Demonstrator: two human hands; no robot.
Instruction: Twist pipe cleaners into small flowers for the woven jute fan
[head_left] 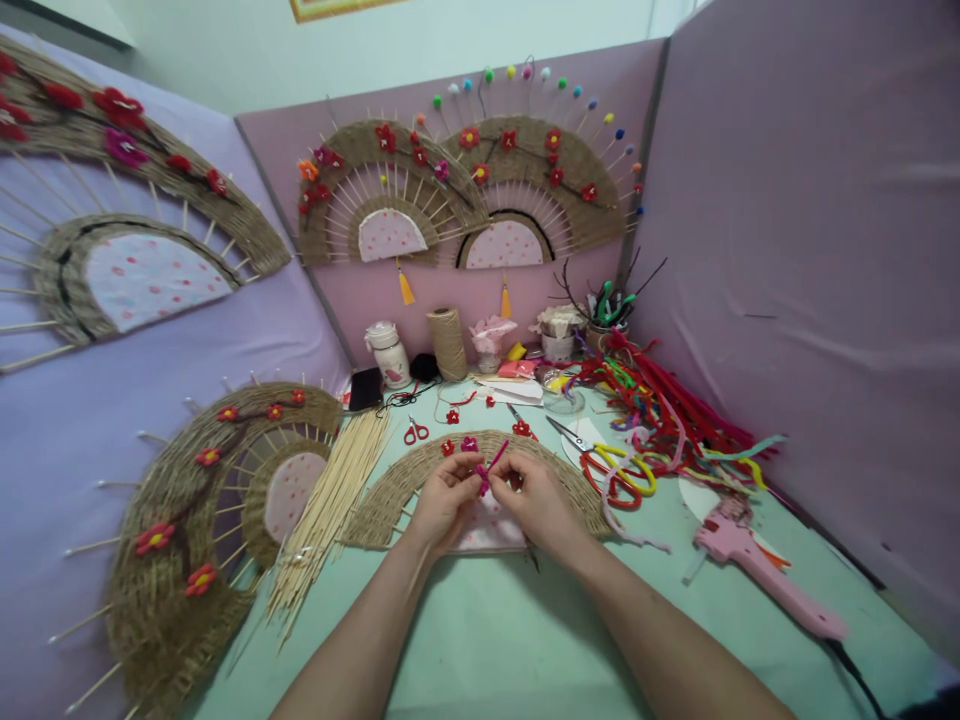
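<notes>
Left hand [448,497] and right hand [534,495] pinch a thin magenta pipe cleaner [491,465] over the woven jute fan [390,495]; a slip could flick it toward the yellow-handled scissors [616,470] at three o'clock.

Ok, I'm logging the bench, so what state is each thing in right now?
Magenta fuzzy pipe cleaner: pinched between both hands.
Left hand: closed on it.
Right hand: closed on it.
Semicircular woven jute fan: lying flat under the hands.
Pink plastic glue gun: lying on its side.
Beige twine spool: upright.
</notes>
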